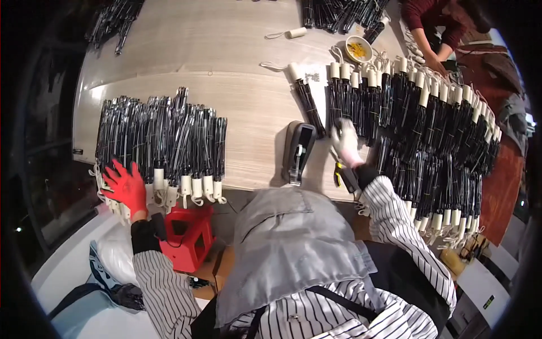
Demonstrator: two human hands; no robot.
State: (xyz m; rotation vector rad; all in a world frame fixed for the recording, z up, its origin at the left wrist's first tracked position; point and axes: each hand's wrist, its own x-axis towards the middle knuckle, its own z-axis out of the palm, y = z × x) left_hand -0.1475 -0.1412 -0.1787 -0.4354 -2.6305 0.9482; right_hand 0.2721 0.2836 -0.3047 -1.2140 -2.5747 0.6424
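Black rod bundles (161, 133), slim, straight and glossy, lie packed side by side in 2 broad groups on the pale, faintly grained table (251, 124), at its left and right. Smooth white cylindrical handles (186, 185) cap them, many with pale cord loops; the left group's handles face the near edge. The left hand, in a red knit-looking glove (125, 187), spreads its fingers wide over that group's handles, closed around nothing. The right hand (346, 144), in a whitish glove, reaches to the right group's left edge, its fingers partly hidden; whether it grips a bundle I cannot tell. Between the groups stands a dark, rounded tape dispenser (299, 152). The sleeves (395, 217) are striped cloth. A small dark print (312, 77) on white paper is too small to read.
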